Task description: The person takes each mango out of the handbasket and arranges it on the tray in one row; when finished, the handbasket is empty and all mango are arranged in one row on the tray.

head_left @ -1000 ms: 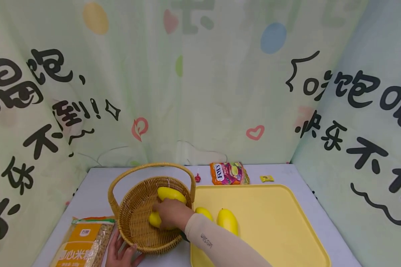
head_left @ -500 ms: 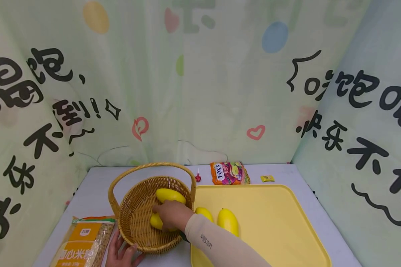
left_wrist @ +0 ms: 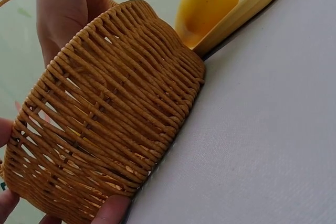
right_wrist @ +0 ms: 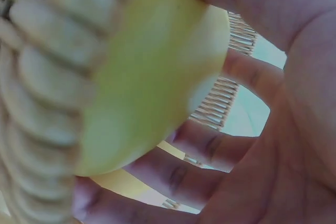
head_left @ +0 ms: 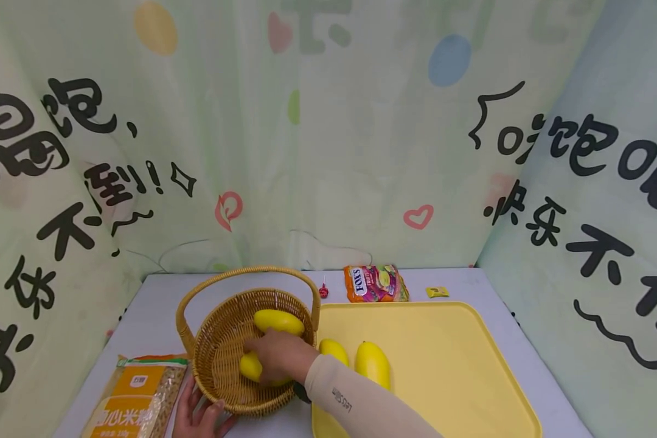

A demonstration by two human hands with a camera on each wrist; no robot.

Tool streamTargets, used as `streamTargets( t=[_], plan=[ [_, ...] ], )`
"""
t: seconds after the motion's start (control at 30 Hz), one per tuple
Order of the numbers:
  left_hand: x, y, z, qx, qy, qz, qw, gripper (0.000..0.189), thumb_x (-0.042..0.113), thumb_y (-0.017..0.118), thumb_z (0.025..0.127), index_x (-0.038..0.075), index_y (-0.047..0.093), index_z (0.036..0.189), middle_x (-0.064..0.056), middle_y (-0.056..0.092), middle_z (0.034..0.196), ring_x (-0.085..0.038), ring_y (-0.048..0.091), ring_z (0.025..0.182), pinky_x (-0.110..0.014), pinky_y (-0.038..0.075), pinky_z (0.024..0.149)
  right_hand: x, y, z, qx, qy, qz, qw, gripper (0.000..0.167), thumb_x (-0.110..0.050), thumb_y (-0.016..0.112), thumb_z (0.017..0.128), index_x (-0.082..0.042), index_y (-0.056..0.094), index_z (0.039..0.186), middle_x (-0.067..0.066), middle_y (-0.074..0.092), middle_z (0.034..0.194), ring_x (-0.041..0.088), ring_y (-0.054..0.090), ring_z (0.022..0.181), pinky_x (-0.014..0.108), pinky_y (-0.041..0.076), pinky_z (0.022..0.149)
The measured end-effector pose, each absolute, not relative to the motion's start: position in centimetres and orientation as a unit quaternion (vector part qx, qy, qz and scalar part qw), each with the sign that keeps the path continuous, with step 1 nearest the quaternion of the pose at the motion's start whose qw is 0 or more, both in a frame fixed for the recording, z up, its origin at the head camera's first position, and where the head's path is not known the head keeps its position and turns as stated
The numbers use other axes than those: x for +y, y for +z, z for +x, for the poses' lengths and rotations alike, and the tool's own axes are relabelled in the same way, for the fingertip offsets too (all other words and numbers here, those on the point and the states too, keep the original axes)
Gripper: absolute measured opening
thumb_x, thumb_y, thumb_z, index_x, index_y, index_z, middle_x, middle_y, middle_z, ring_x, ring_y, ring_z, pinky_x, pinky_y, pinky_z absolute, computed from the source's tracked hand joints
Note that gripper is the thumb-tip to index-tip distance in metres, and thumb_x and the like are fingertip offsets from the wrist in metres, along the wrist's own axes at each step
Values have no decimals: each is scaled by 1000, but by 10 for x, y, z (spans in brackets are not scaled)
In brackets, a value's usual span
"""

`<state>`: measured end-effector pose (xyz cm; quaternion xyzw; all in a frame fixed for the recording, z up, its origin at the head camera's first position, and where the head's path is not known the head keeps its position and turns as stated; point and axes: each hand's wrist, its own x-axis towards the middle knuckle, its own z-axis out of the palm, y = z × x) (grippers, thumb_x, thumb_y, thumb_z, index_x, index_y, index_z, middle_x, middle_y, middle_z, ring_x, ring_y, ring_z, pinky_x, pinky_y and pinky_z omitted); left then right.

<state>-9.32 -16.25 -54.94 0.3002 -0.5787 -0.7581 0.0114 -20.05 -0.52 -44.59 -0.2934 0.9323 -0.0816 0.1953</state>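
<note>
My right hand point(head_left: 279, 354) reaches over the near right rim of a round wicker basket point(head_left: 221, 365), fingers curled round a yellow mango point(head_left: 250, 367). Up close in the right wrist view, that mango point(right_wrist: 152, 77) has the thumb on one side and fingers on the other, beside the blurred rim. A second mango point(head_left: 279, 322) lies in the basket just behind the hand. Low at the basket's near left side, my left hand point(head_left: 197, 417) holds it by the outside. The left wrist view has the thumb point(left_wrist: 113, 209) against the woven wall point(left_wrist: 110, 103).
Right of the basket lies a yellow tray point(head_left: 443, 365) with two mangoes point(head_left: 373, 364) partly behind the sleeve. A bag of grain-like food point(head_left: 137, 395) lies at left. Along the back are a lollipop point(head_left: 323, 291), a FOX'S candy bag point(head_left: 376, 284) and a small yellow packet point(head_left: 437, 292).
My right hand has shifted slightly left inside the basket with its mango, and the second mango has edged left too. The left hand and basket stay in place.
</note>
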Motion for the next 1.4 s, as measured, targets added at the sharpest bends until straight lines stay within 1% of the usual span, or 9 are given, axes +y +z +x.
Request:
streamTargets(
  t=[0.13, 0.27, 0.37, 0.57, 0.87, 1.03, 1.2, 1.3, 1.4],
  plan=[
    [-163, -549, -93, -577, -761, 297, 9, 97, 8, 58, 98, 24, -1, 172, -23, -3, 177, -55, 22, 157, -64, 63, 93, -4, -444, -201, 935, -92, -283, 195, 62, -34, 91, 82, -39, 63, 138, 2, 65, 126, 11, 57, 90, 28, 56, 75],
    [-163, -551, -94, -577, -760, 299, 13, 96, 8, 58, 98, 24, 0, 172, -23, -2, 177, -55, 23, 157, -63, 64, 91, -3, -441, -202, 937, -100, -266, 204, 65, -37, 91, 81, -42, 61, 139, 4, 63, 128, 12, 57, 89, 31, 58, 76],
    [-163, -553, -94, -577, -759, 301, 19, 95, 7, 57, 98, 24, 0, 172, -22, 0, 177, -55, 24, 157, -62, 64, 90, -1, -440, -203, 938, -114, -254, 205, 67, -38, 92, 79, -44, 61, 137, 4, 62, 126, 14, 56, 89, 33, 58, 75],
    [-162, -553, -95, -580, -755, 304, 22, 95, 6, 57, 98, 23, 1, 173, -23, 1, 177, -55, 25, 156, -63, 65, 88, 4, -437, -204, 939, -150, -242, 191, 69, -35, 94, 74, -45, 60, 134, 4, 61, 120, 15, 56, 86, 31, 53, 70],
    [-162, -552, -95, -581, -758, 297, 19, 96, 7, 57, 98, 25, 0, 172, -22, 0, 177, -54, 26, 156, -63, 64, 90, 12, -436, -204, 939, -172, -244, 171, 71, -39, 91, 76, -43, 58, 138, 4, 62, 118, 16, 56, 84, 31, 52, 69],
    [-162, -553, -94, -585, -755, 297, 18, 97, 8, 58, 98, 25, 0, 172, -23, 0, 177, -55, 25, 156, -64, 64, 90, 19, -434, -200, 931, -205, -246, 174, 72, -39, 88, 78, -43, 55, 142, 3, 62, 119, 15, 56, 84, 29, 51, 69],
    [-162, -553, -94, -586, -754, 297, 18, 97, 8, 58, 97, 26, 0, 172, -23, -1, 177, -55, 24, 157, -65, 63, 90, 27, -426, -193, 911, -267, -257, 179, 73, -36, 87, 79, -39, 55, 145, 1, 62, 117, 11, 55, 89, 25, 50, 70],
    [-162, -552, -93, -586, -754, 296, 19, 97, 7, 58, 97, 26, 0, 172, -22, -1, 178, -55, 24, 157, -63, 64, 91, 31, -420, -190, 899, -300, -263, 178, 72, -35, 86, 78, -37, 56, 144, -1, 62, 114, 10, 54, 90, 24, 50, 70],
    [-161, -551, -93, -587, -752, 298, 21, 97, 7, 57, 97, 26, 0, 172, -22, -1, 178, -55, 25, 157, -63, 64, 90, 37, -419, -188, 886, -336, -265, 179, 72, -35, 86, 78, -35, 57, 143, -3, 63, 115, 10, 55, 92, 23, 51, 72]
  ],
)
